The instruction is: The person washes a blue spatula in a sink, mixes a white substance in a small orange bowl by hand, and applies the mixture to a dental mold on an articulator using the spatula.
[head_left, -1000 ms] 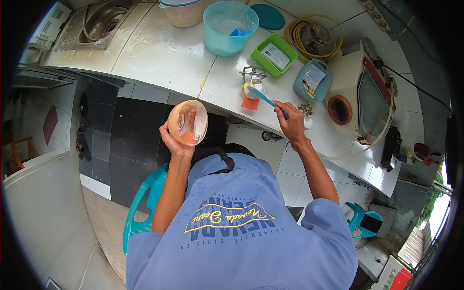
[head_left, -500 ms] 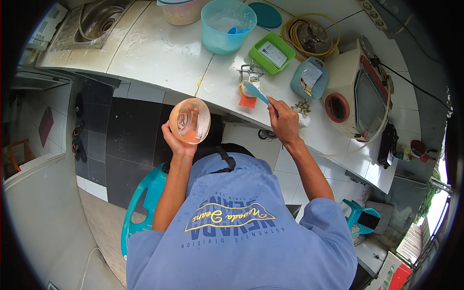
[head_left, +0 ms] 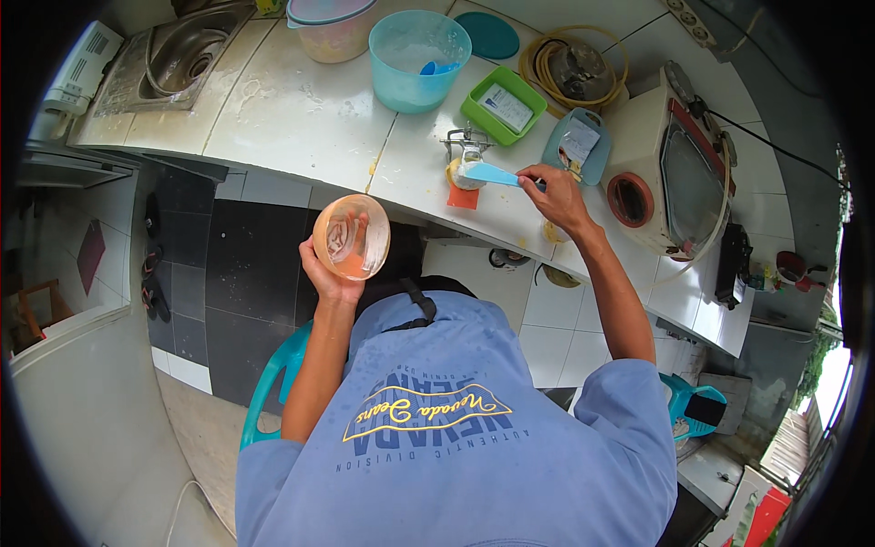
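Observation:
My left hand (head_left: 330,276) holds a translucent orange bowl (head_left: 375,244) off the counter's front edge, its mouth tipped up; white paste smears its inside wall. In my right hand (head_left: 558,195) is a light-blue spatula (head_left: 495,173), gripped by its dark handle. The spatula's blade touches or lies just above a white, paste-covered lump (head_left: 468,176) on a small metal hinged frame (head_left: 467,140). Under the lump lies an orange square (head_left: 462,198). A yellowish-white piece (head_left: 552,232) sits by my right wrist, partly hidden.
Behind the frame stand a green tray (head_left: 504,102), a turquoise tub (head_left: 417,73) with a blue scoop and a grey-blue basket (head_left: 577,146). A cream machine (head_left: 652,155) with a window is on the right. A coiled yellow hose (head_left: 547,55) and a sink (head_left: 187,64) lie farther back.
My right hand has moved right and the spatula now lies flatter, its blade still at the white lump. The bowl in my left hand has shifted little.

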The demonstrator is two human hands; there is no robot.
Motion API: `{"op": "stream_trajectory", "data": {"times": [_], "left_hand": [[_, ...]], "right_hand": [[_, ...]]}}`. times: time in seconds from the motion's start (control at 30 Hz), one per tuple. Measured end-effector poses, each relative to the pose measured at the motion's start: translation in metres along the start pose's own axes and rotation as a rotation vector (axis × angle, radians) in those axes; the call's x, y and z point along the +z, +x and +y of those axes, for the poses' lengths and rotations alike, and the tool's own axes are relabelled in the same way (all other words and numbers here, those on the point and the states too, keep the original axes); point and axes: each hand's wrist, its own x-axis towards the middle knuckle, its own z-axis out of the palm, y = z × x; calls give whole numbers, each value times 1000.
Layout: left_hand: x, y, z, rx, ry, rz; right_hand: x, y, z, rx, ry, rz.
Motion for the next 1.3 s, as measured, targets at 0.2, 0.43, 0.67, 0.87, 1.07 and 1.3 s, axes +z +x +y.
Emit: {"op": "stream_trajectory", "data": {"times": [0.2,0.43,0.67,0.87,1.07,1.3], "left_hand": [[-17,-9,3,9,-28,-8],[-12,-18,-2,11,-38,51],[-4,-21,-6,-4,-73,-2],[16,-20,-10,-82,-291,-118],[67,-20,-27,-102,-214,-138],[77,-10,-23,38,-43,-257]], "right_hand": [[-22,-4,19,-210,-218,-51],[-39,6,11,-342,-340,-37],[-49,5,14,-498,-437,30],[-63,-28,-19,-391,-258,271],[-4,-69,-91,-34,537,-136],[-11,-93,-92,186,402,-190]]}}
